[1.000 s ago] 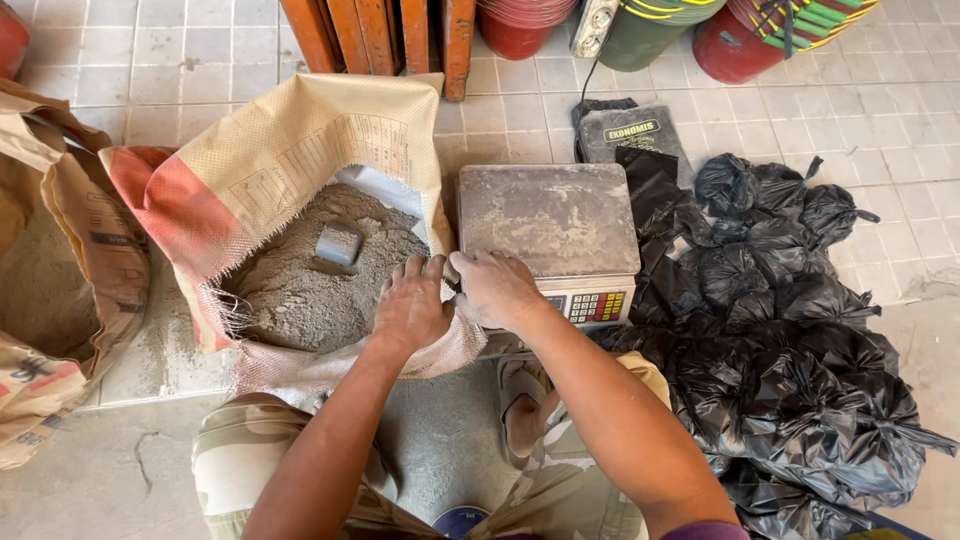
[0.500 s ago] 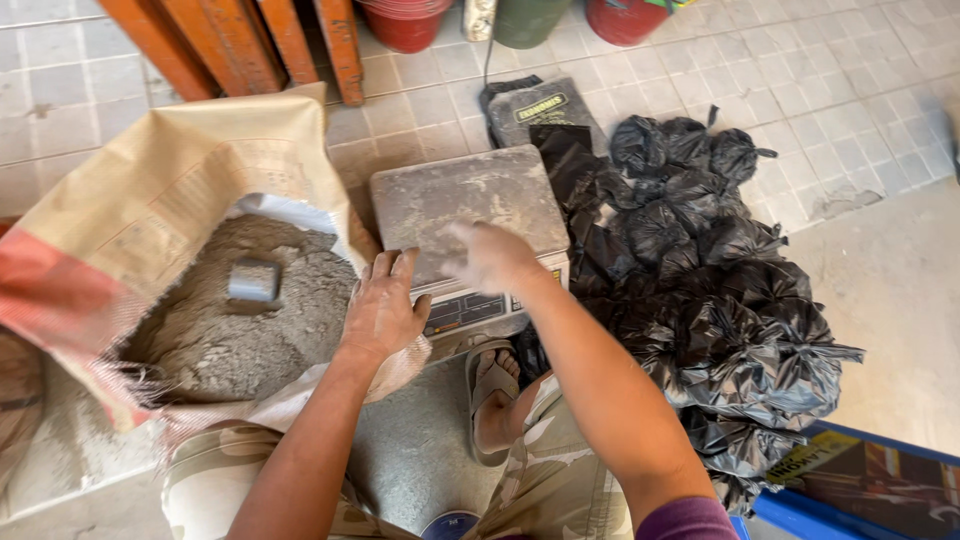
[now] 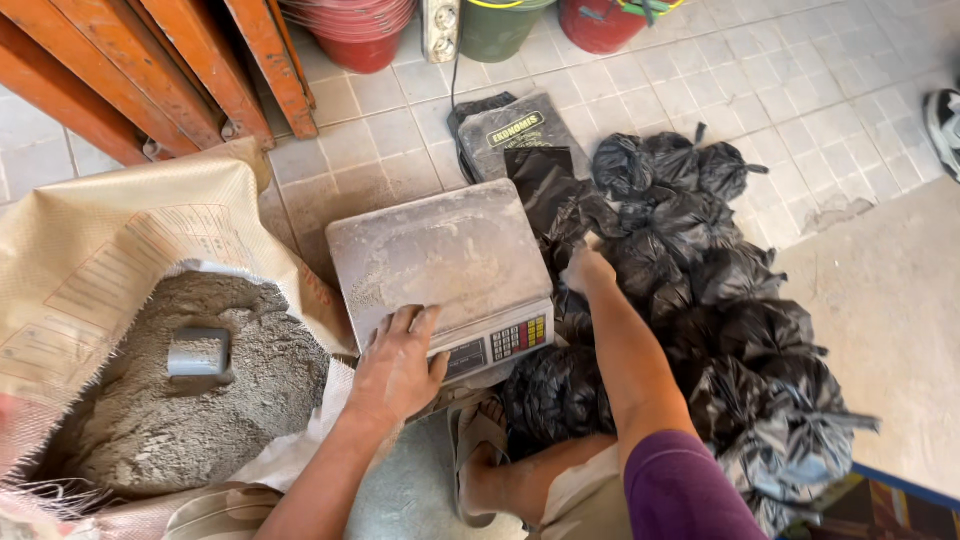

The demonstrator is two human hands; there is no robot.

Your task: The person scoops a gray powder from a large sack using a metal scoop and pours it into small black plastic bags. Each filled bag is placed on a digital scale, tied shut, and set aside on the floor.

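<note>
Since the earlier frame, the right hand has left the scale and reached to the black bags beside it; its fingers are curled against a bag, grip unclear. Left hand rests flat, fingers together, on the scale's front edge by the keypad. At left, a sack of grey powder holds a small grey scoop.

This looks like a building-supply shop or yard floor: an open sack of grey cement powder lies beside a dusty electronic scale, with a heap of tied black bags, red buckets and orange shelving legs on tiled flooring.
</note>
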